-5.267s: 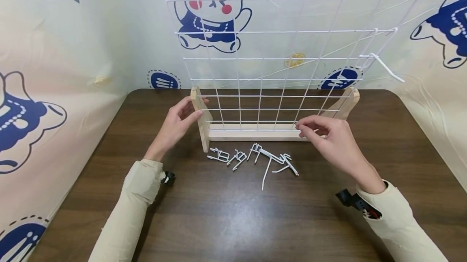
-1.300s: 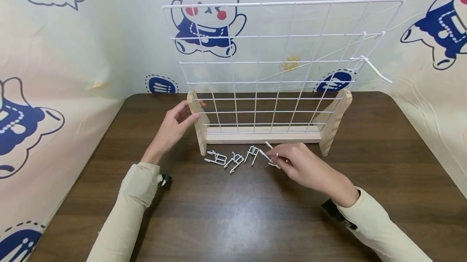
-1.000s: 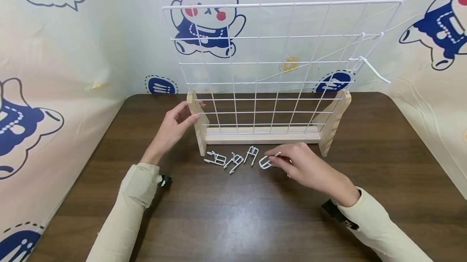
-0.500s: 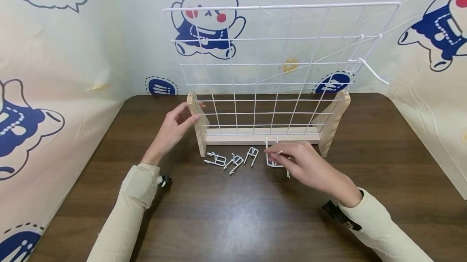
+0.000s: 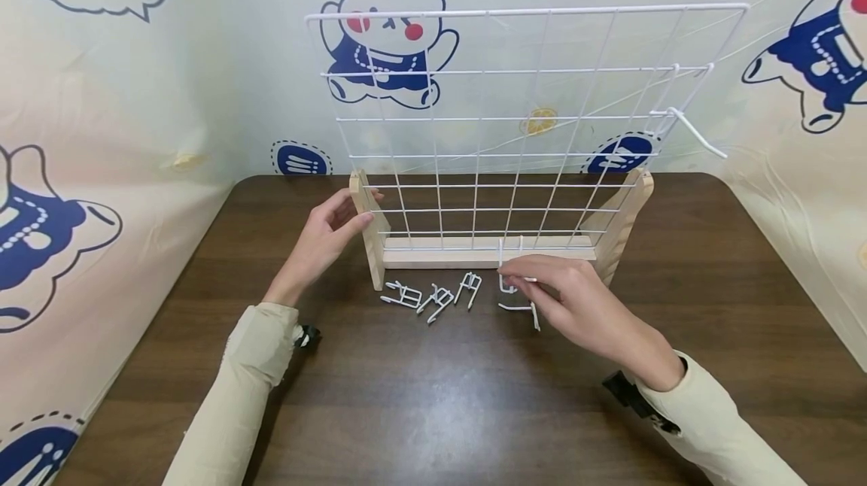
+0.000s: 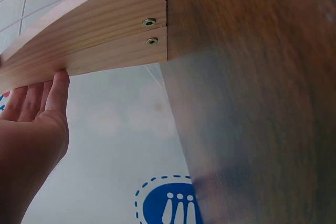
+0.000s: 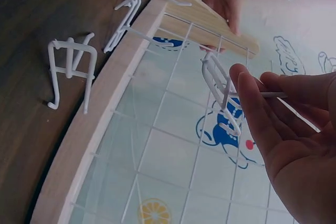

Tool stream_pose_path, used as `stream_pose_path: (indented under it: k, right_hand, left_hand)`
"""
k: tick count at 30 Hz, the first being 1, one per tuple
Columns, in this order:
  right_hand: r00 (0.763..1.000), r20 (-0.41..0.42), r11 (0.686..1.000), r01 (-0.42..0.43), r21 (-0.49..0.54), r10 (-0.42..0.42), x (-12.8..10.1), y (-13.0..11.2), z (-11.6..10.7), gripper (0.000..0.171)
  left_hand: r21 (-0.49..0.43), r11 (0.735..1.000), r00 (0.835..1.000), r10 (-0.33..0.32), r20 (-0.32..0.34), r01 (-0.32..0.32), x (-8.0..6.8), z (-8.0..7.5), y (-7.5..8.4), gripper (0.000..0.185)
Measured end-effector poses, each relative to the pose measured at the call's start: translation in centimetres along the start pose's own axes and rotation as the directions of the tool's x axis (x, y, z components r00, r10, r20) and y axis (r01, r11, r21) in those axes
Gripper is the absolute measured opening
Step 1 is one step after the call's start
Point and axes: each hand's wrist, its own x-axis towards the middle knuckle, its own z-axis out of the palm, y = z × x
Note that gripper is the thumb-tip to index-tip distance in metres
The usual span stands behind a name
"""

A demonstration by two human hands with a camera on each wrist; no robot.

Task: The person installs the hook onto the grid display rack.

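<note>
My right hand [image 5: 576,298] pinches a white wire hook [image 7: 216,87] by its prong between thumb and fingers. The hook's frame sticks out past the fingertips, close in front of the lower part of the white wire grid panel [image 5: 528,12]. At the left, my left hand [image 5: 325,234] grips the edge of the wooden side support [image 5: 369,238], thumb in front and fingers behind. Another wire hook [image 5: 520,308] lies on the table below my right hand, partly covered by it in the head view. A mounted hook [image 5: 698,132] hangs at the grid's upper right.
Several more white hooks, one of them nearest the left support [image 5: 406,296], lie in a row before the wooden base bar [image 5: 447,259]. The brown table [image 5: 420,396] reaches back to a printed cloth backdrop [image 5: 230,80].
My right hand came down from the grid to the loose hooks and picked one up. It then turned the hook and raised it slightly toward the grid. My left hand stayed on the support.
</note>
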Motion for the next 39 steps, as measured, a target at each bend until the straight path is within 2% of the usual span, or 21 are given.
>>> stream_pose_path:
  k: [13,20,23,25,32,39]
  right_hand:
    - [0.994,-0.079,0.997,0.071,-0.040,-0.074,0.6,-1.3,-0.8,0.033]
    - [0.987,-0.116,0.993,0.105,-0.059,-0.112,1.0,-1.6,-1.6,0.034]
    - [0.984,-0.136,0.992,0.104,-0.071,-0.113,1.1,-1.7,-1.9,0.034]
    - [0.982,-0.148,0.991,0.105,-0.081,-0.116,1.2,-1.8,-2.1,0.034]
    - [0.977,-0.169,0.988,0.111,-0.109,-0.128,1.8,-2.1,-2.6,0.035]
    - [0.970,-0.202,0.987,0.117,-0.109,-0.137,2.5,-2.6,-3.2,0.036]
  left_hand:
    - [0.015,1.000,1.000,0.001,0.001,-0.001,-0.1,-0.4,0.2,0.040]
    - [0.013,1.000,1.000,0.009,-0.016,-0.009,0.5,-0.8,-2.6,0.040]
    - [0.010,1.000,1.000,0.014,-0.021,-0.014,0.5,-0.7,-2.8,0.039]
    - [0.011,1.000,1.000,0.012,-0.022,-0.012,0.5,-0.6,-2.6,0.039]
    - [0.011,1.000,1.000,0.006,-0.020,-0.006,-0.1,0.0,-0.2,0.040]
    - [0.012,1.000,1.000,0.013,-0.012,-0.012,-0.1,0.0,0.1,0.035]
